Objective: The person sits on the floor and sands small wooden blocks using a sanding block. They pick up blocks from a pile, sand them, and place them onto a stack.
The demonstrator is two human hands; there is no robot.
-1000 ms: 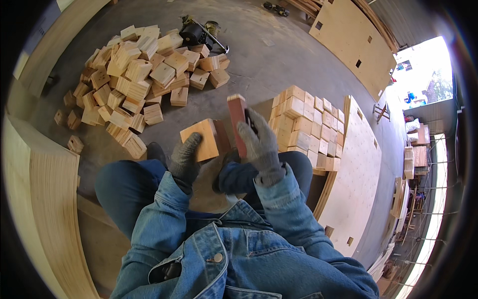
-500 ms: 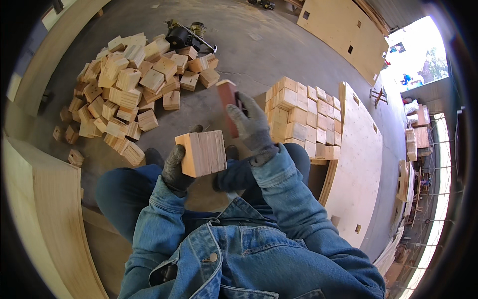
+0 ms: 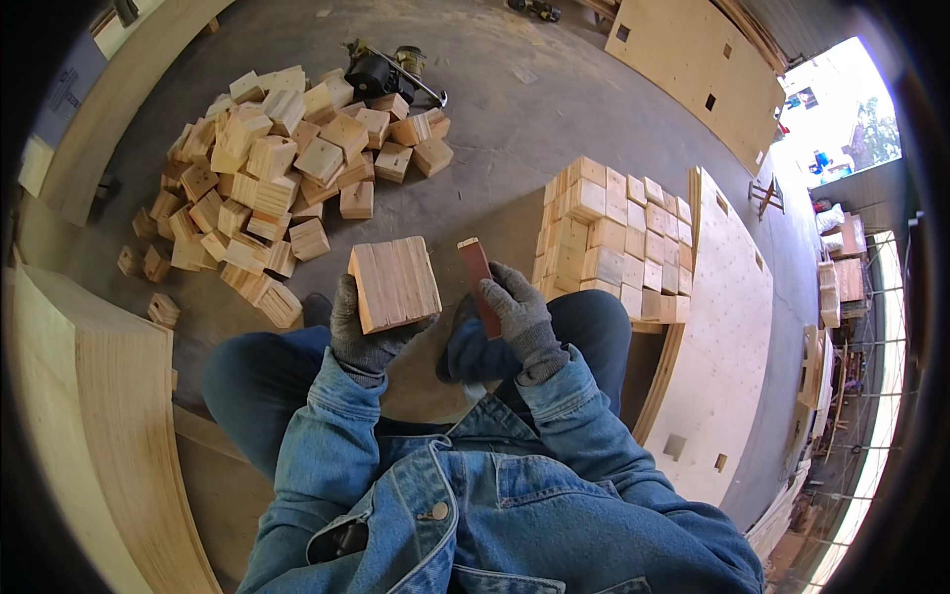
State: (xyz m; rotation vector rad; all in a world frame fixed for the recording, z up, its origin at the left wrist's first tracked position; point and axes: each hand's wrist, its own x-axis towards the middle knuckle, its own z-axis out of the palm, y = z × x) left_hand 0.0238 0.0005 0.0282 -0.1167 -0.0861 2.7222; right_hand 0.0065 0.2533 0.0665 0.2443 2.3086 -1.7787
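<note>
My left hand (image 3: 358,332), in a grey glove, grips a squarish laminated wood block (image 3: 398,284) from its left side and below. The block's striped layered face is turned up toward me. To its right, my gloved right hand (image 3: 522,319) holds a sanding block (image 3: 479,287), a narrow wooden bar with a reddish-brown abrasive face. A small gap separates the sanding block from the wood block. Both are held above my lap, between my bent knees.
A loose heap of wood blocks (image 3: 267,168) lies on the floor ahead to the left, with a dark power tool (image 3: 381,71) behind it. Neatly stacked blocks (image 3: 618,238) stand at right beside a large plywood panel (image 3: 727,337). A thick plywood piece (image 3: 109,396) flanks me on the left.
The sanding block has come down and tilted the other way in my right hand. My left hand has turned the wood block, and its fingers now reach beneath it.
</note>
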